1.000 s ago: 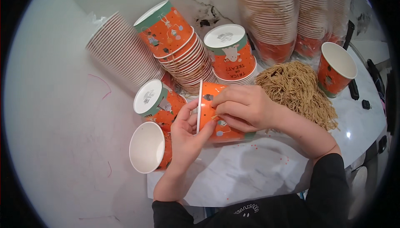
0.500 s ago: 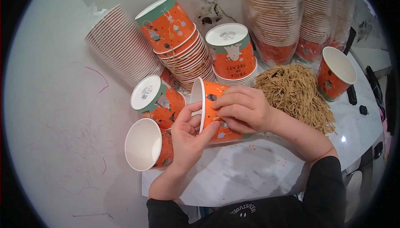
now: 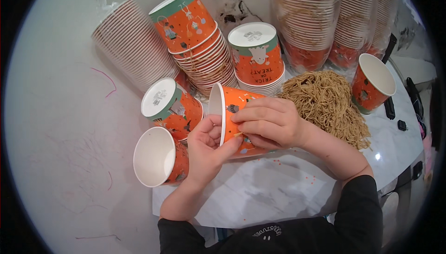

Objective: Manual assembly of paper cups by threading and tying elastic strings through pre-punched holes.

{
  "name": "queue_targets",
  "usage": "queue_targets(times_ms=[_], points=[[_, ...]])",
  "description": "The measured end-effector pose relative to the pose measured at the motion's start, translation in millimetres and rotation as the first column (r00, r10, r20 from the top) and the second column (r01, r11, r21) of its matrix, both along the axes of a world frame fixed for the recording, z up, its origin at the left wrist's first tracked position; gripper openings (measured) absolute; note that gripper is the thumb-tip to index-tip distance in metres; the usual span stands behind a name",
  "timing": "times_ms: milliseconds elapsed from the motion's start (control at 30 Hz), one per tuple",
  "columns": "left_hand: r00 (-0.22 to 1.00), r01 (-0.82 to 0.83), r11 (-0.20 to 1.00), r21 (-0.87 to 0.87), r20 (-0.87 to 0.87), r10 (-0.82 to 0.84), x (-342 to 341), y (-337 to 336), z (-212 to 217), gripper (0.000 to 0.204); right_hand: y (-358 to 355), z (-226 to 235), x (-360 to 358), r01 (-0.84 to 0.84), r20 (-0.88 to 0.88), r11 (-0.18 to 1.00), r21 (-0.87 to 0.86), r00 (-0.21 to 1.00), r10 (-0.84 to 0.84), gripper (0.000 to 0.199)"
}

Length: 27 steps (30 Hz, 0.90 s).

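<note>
An orange paper cup [image 3: 233,97] with a white rim lies tipped on its side between my hands, its mouth facing left. My left hand [image 3: 207,149] grips the rim, fingers inside the mouth and thumb against the outer wall. My right hand [image 3: 274,123] rests against the printed side, fingertips pinched together by my left thumb. A short tan cord end [image 3: 238,134] shows at those fingertips; the rest of it is hidden. Just beyond my right hand lies a heap of tan cords [image 3: 325,103].
An open cup [image 3: 155,157] and an upturned cup stack [image 3: 186,110] stand left. Behind are a corded cup stack [image 3: 200,31], another upturned stack [image 3: 258,63] and bagged cups [image 3: 306,26]. One cup [image 3: 371,84] stands right. Orange specks [image 3: 310,178] dot the marble tabletop [image 3: 260,193].
The whole view has shifted slightly, so everything sits a little further left. My right fingers have closed in slightly toward my left thumb; both hands stay on the same cup.
</note>
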<state>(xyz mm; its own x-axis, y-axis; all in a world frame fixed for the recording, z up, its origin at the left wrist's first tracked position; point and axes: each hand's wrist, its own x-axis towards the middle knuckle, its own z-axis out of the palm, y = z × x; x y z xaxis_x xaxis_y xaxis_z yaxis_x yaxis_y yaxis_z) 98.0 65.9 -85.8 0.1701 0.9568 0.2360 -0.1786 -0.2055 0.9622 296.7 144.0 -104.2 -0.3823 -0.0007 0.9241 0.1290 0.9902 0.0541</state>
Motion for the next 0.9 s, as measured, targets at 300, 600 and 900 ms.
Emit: queue_targets(times_ms=[300,600,900], points=[[0.932,0.141,0.988,-0.066,0.344,-0.111,-24.6,14.9,-19.4,0.015,0.3,-3.7,-1.1,-0.082,-0.120,0.980,-0.180,0.991,0.061,0.028],[0.991,-0.011,0.998,-0.054,0.130,0.018,-0.7,0.0,0.2,0.032,0.2,-8.8,-5.9,0.089,-0.196,0.968,-0.236,0.971,-0.137,0.022],[0.993,-0.088,0.996,0.011,-0.078,0.089,-0.4,9.7,-1.8,0.029,-3.5,19.8,7.4,-0.036,-0.173,0.706,-0.707,0.977,-0.123,0.016]])
